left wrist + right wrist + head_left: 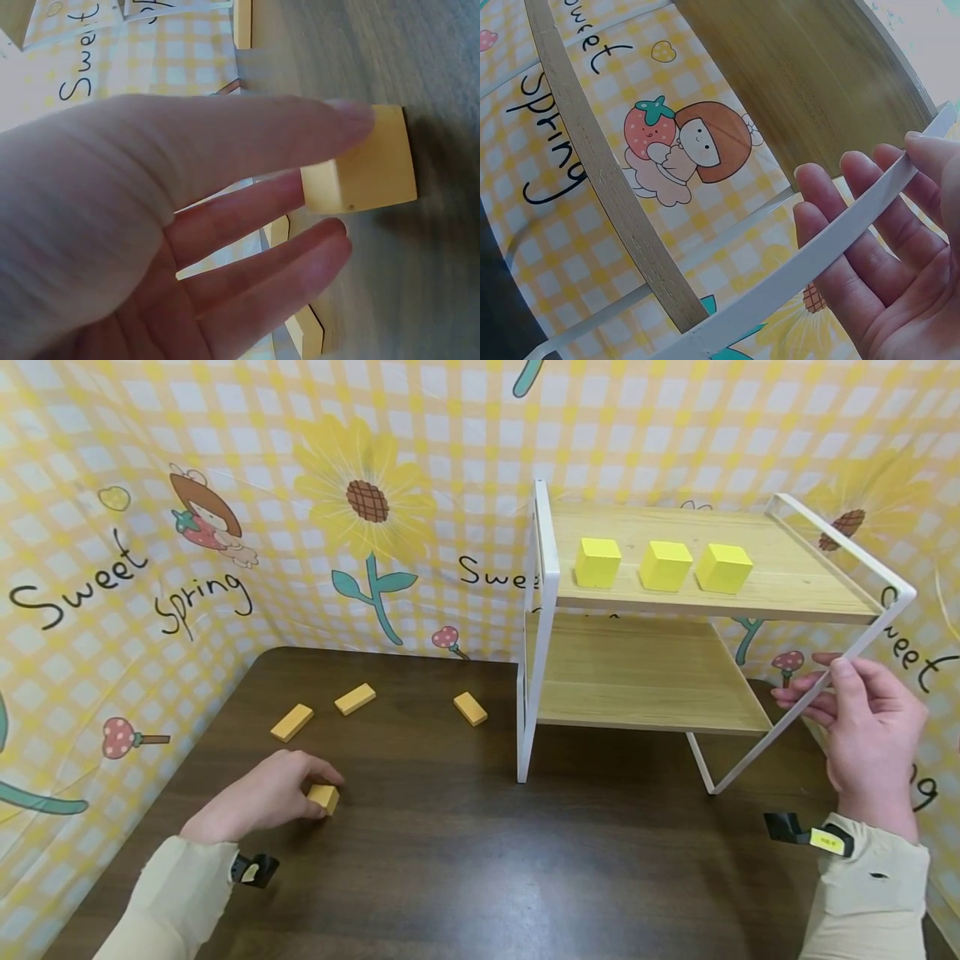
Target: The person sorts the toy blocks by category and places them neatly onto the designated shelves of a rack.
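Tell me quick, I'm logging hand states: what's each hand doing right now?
Left hand: pinching a small yellow-orange block on the table.
Right hand: thumb and fingers hold the shelf's white metal frame.

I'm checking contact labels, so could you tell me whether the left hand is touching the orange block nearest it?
Touching. In the left wrist view the left hand pinches the orange block between thumb and fingertip.

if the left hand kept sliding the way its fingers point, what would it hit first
Beyond the small orange block that the left hand pinches, its fingers point right across the bare dark table. The white shelf rack's front leg looks like the first obstacle, though depth is unclear.
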Demonstrator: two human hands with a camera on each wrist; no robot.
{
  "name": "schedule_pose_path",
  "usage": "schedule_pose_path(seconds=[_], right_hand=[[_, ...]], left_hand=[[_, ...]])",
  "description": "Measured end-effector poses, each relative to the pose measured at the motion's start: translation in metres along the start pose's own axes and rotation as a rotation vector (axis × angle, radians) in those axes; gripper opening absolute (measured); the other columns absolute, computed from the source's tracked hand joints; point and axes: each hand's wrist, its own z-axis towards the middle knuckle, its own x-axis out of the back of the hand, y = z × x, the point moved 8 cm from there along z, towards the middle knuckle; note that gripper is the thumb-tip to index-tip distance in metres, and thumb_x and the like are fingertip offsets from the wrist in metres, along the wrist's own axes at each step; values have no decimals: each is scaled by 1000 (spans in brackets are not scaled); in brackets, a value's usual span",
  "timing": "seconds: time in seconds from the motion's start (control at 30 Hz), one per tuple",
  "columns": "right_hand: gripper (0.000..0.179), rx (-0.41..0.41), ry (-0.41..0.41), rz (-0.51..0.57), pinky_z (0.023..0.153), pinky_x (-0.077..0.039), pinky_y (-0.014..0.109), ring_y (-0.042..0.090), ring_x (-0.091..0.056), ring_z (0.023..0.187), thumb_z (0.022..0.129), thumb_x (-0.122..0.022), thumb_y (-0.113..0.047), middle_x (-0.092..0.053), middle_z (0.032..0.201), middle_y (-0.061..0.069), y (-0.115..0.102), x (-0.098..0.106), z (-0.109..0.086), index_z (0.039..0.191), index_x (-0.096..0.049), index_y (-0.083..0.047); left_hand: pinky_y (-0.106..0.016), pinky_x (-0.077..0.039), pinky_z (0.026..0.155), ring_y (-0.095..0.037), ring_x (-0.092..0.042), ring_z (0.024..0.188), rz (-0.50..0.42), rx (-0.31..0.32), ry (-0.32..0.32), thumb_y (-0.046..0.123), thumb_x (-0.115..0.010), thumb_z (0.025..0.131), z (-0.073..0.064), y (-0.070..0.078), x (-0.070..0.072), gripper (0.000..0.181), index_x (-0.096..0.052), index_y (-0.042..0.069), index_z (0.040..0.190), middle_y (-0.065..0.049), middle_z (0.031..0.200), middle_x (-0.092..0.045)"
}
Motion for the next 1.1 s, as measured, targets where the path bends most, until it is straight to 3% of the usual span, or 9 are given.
schedule_pose_path(seconds=[0.13,0.43,0.6,0.83,1.1], right_hand=[[37,9,-3,-1,63,-59,29,23,-72,60,100,-65,-11,-66,73,19,-1,0,0,112,-60,24],[37,5,-4,17,63,-59,30,24,-72,59,100,-65,-10,-65,72,20,0,0,0,112,-59,24],[36,8,-5,12,62,-59,29,24,-72,59,100,-65,-10,-66,72,19,0,-1,0,111,-60,23],[35,10,-3,-3,63,-59,28,23,-72,59,100,-65,-11,-66,72,19,0,-1,-1,111,-61,22],[37,5,-3,9,63,-59,29,24,-72,60,100,-65,-10,-66,72,19,0,-1,0,112,-59,24]], left_hand=[[-36,-50,71,-16,-61,82,-19,-15,15,2,-87,72,0,4,1,32,-80,12,101,3,96,-74],[-33,-51,67,-14,-61,80,-29,-13,4,1,-87,74,1,5,1,29,-80,10,100,2,95,-73],[-35,-51,69,-14,-60,80,-25,-8,9,3,-87,75,1,7,0,27,-80,10,100,4,93,-73],[-47,-55,80,-23,-67,92,-19,1,18,9,-89,76,4,8,1,31,-77,7,105,-3,100,-73],[-42,-54,76,-18,-65,87,7,-22,62,7,-88,76,6,13,5,27,-78,7,101,2,96,-71]])
